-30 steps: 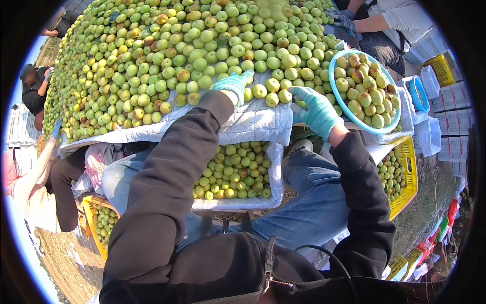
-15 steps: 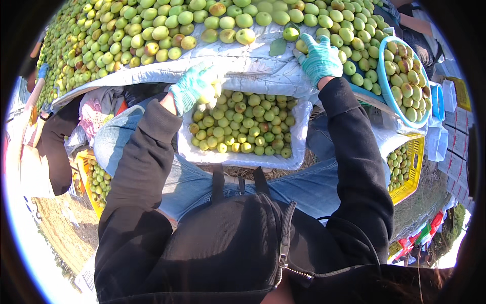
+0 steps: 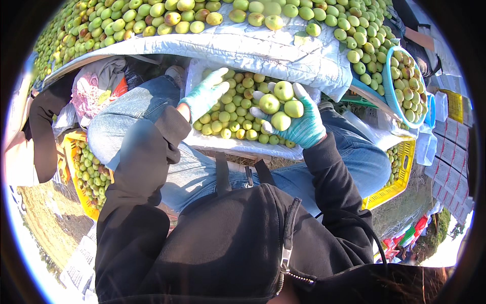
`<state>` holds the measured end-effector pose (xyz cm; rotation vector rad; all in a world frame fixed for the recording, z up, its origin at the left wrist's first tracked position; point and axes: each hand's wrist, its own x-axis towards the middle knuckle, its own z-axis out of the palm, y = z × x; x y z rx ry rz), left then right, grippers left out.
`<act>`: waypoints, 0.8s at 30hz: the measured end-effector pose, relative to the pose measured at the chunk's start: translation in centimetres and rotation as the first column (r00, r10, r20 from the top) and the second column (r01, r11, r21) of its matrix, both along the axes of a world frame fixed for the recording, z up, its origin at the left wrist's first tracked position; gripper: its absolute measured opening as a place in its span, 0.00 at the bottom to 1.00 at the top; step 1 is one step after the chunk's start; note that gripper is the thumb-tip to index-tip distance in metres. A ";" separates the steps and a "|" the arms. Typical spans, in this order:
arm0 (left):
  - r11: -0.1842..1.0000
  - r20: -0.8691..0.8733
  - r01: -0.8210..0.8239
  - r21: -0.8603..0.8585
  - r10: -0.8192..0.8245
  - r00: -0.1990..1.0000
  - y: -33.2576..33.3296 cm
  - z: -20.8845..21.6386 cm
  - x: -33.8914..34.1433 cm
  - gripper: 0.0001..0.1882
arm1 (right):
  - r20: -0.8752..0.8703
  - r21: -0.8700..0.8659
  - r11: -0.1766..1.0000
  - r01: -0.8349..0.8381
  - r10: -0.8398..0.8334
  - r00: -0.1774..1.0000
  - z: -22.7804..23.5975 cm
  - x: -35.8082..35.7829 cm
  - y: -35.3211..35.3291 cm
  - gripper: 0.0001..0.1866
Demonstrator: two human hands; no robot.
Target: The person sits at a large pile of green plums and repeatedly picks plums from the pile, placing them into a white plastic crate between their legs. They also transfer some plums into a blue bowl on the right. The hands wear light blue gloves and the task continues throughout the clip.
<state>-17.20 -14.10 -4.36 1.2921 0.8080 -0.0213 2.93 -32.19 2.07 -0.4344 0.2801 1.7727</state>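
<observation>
Several green jujubes (image 3: 281, 107) rest in the upturned palm of my right hand (image 3: 309, 124), its gloved fingers curled up around them. That hand is over the right side of a crate (image 3: 233, 144) lined with white material. More jujubes (image 3: 238, 107) fill the crate, which sits between my legs. On its left side, my left hand (image 3: 205, 96) hovers with fingers stretched and apart, holding nothing that I can see. Both hands wear turquoise gloves.
Beyond the crate, a table covered by a pale quilted cloth (image 3: 243, 50) carries a heap of jujubes (image 3: 147, 17). A blue-rimmed basin (image 3: 389, 83) of fruit stands at the right. Yellow crates (image 3: 400, 175) flank my legs, and bundled clothing (image 3: 96, 86) lies at the left.
Both hands have come back from the table's edge to over the crate. My right hand now holds several jujubes; my left has let go of its fruit and opened.
</observation>
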 end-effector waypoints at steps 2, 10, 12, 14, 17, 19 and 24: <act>0.932 0.203 0.051 -0.359 0.025 0.979 -1.5 2.5 -0.8 0.23 | -0.016 -0.006 0.999 -0.033 0.033 0.999 -0.5 -1.6 0.7 0.33; 0.926 0.231 0.090 -0.367 -0.003 0.973 -0.1 1.5 -0.6 0.23 | 0.252 -0.219 0.970 -0.107 0.162 0.954 -4.2 -4.2 4.5 0.29; 0.948 0.169 0.038 -0.315 0.016 0.986 0.9 0.0 -1.2 0.22 | 0.525 -0.201 0.977 -0.068 0.166 0.835 -5.6 -4.5 5.0 0.26; 0.985 0.050 -0.033 -0.172 0.042 0.998 1.8 -1.3 -2.0 0.19 | 0.723 -0.252 0.966 -0.050 0.222 0.654 -6.5 -4.6 5.2 0.21; 0.966 -0.203 0.047 0.252 0.005 0.979 2.6 -2.3 -3.0 0.18 | 0.895 -0.276 0.958 -0.073 0.284 0.345 -7.2 -4.5 5.1 0.19; 0.881 -0.288 0.164 0.443 -0.033 0.957 3.0 -2.4 -3.4 0.19 | 0.924 -0.317 0.941 -0.121 0.335 0.186 -7.4 -4.3 4.8 0.21; 0.819 -0.402 0.400 0.411 -0.231 0.886 3.4 -2.2 -3.8 0.19 | 0.894 -0.446 0.843 -0.299 0.403 -0.197 -7.2 -4.0 3.8 0.29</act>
